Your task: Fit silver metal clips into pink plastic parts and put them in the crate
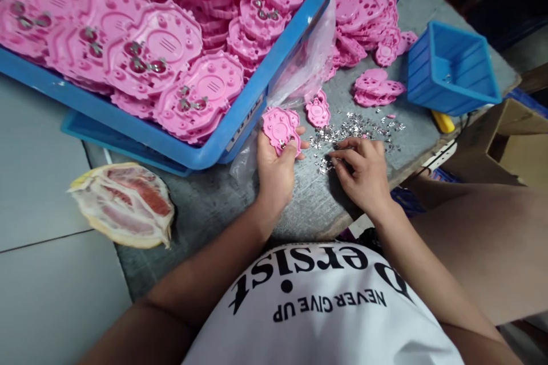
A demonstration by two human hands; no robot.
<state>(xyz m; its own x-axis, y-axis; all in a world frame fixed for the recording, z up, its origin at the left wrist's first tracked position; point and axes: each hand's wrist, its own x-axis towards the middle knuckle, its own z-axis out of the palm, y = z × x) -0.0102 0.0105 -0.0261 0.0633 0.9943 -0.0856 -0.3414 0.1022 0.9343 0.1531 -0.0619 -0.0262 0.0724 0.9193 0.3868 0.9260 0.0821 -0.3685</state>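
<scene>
My left hand (276,168) is closed around a pink plastic casing (280,127), thumb pressed on its lower face near a small metal piece. To its right, my right hand (362,171) reaches into a scatter of small shiny metal pieces (355,125) on the grey tabletop (308,205). Its thumb and forefinger come together at the edge of the scatter; whether a piece lies between them is too small to make out. Just beyond the scatter lies a single pink casing (318,109). A small stack of pink casings (377,88) rests further right.
A large blue crate (205,154) full of pink casings with metal pieces fitted stands at the left. A pink heap (363,17) lies behind. A small blue bin (454,68) sits near the right edge, above a cardboard box (483,142). Cut pomelo (124,202) lies left.
</scene>
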